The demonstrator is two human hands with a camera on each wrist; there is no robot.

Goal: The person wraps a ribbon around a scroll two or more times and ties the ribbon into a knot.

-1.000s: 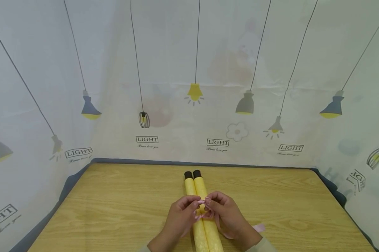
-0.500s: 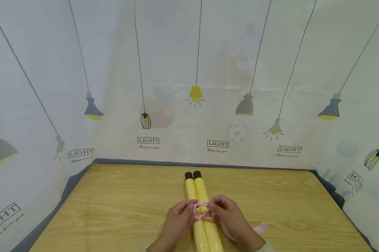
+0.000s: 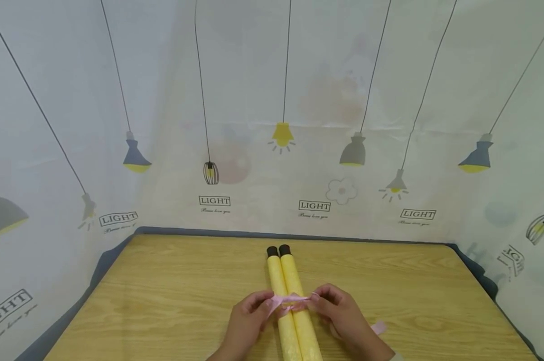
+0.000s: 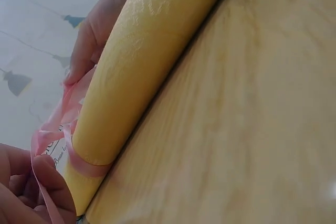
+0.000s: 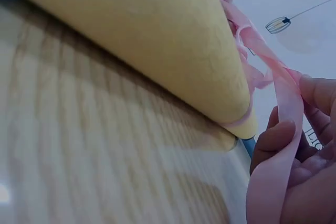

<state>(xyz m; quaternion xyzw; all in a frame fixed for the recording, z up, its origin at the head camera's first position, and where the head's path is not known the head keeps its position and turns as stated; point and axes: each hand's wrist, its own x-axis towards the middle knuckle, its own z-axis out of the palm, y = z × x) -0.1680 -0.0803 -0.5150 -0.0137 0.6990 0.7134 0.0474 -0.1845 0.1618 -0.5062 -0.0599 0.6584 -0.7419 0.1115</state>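
Two yellow tubes with black ends lie side by side on the table, pointing away from me. A pink satin ribbon passes round both and crosses above them. To the left of the tubes, my left hand pinches one side of the ribbon; in the left wrist view a strand runs down past its curled fingers. My right hand pinches the other side. In the right wrist view a long tail of ribbon hangs over that palm. The tubes' undersides are hidden.
The wood-grain table reaches back to a pale curtain printed with hanging lamps. A loose ribbon end shows beside my right forearm. Dark blue edging runs along the table's back.
My hands have moved apart, left hand leftward and right hand rightward. The ribbon, a small loop between the fingers before, now stretches nearly straight across the tubes.
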